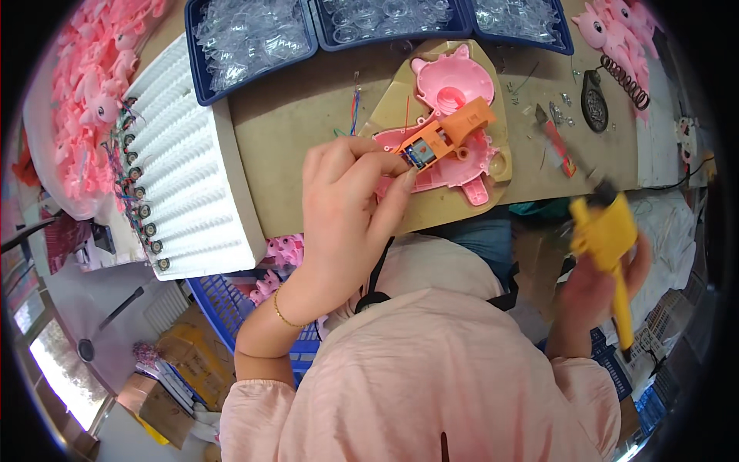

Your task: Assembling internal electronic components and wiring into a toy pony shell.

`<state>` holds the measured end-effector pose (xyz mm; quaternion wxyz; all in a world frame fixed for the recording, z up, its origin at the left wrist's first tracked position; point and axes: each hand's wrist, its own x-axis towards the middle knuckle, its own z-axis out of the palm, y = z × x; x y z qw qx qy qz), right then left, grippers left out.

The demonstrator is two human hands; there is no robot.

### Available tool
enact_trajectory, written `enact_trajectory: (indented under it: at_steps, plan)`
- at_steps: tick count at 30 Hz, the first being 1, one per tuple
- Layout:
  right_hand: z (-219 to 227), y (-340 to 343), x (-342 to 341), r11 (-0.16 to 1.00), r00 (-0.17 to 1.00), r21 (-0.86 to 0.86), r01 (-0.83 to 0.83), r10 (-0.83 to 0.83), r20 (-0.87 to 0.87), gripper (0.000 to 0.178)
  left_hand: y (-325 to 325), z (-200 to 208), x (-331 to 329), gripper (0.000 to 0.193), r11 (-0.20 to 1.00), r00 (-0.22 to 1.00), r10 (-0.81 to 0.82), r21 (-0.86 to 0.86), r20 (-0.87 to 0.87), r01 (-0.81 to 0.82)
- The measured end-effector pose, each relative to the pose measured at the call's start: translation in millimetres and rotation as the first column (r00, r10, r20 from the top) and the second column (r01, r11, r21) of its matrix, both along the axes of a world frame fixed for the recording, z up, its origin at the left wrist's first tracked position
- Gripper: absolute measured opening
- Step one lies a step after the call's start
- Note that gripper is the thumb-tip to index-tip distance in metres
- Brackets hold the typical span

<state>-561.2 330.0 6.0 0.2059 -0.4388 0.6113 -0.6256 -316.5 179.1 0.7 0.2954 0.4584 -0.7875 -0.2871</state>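
Note:
My left hand (342, 192) is closed in a pinch at the near-left end of an orange plastic housing (466, 127). A small blue-and-metal unit (420, 152) sits inside that housing. Beneath it lies a pink animal-shaped toy shell (456, 81), set in a tan holder (392, 108). Thin wires (355, 108) show beyond my left fingers. Off to the right, my right hand (589, 289) is wrapped round a yellow electric screwdriver (608, 231) with a black front end. Motion blurs both the tool and that hand, and the tool is apart from the toy.
Blue bins (254, 42) of clear plastic pieces line the far edge. At left stands a white ribbed tray (188, 177) with wired round parts, beside pink toy parts (92, 100). Loose screws (562, 115), a red-handled tool (556, 142) and a black coiled-cord object (594, 100) lie at right.

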Motion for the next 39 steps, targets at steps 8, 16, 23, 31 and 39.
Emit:
enact_trajectory:
  at_steps: [8,16,23,31,39]
  plan:
    - [7,-5,13,0.748,0.747,0.146,-0.648,0.661,-0.067,0.055,2,-5,1,0.008,0.997,0.996,0.040,0.066,-0.073,-0.035]
    - [-12,4,15,0.711,0.729,0.193,-0.676,0.684,0.034,0.055,1,-3,1,0.008,0.999,0.998,0.009,0.050,-0.061,-0.006]
    - [33,-28,26,0.576,0.665,0.345,-0.741,0.561,0.493,0.049,0,-3,3,0.008,0.999,0.999,0.012,0.049,-0.042,-0.010]
    - [23,-14,18,0.513,0.594,0.364,-0.777,0.409,0.693,0.051,-1,0,0,0.008,0.999,1.000,-0.002,0.046,-0.029,0.003]
    - [-5,-8,18,0.729,0.697,0.165,-0.664,0.684,-0.215,0.049,-1,-2,0,0.008,0.999,0.998,0.000,0.045,-0.055,0.002]
